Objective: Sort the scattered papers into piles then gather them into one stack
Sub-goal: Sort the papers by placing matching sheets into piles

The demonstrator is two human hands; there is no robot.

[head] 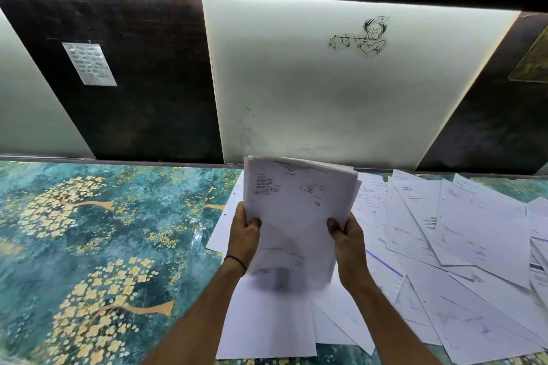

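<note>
A bundle of white printed papers is held upright above the table, its lower edge blurred. My left hand grips its left side with the thumb on the front sheet. My right hand grips its right side the same way. Several loose sheets lie scattered and overlapping on the table to the right. More sheets lie flat under the bundle, between my forearms.
The table has a teal cover with gold blossom trees, and its left half bears no paper. Behind it stands a wall of dark and white panels, with a small drawing and a pinned note.
</note>
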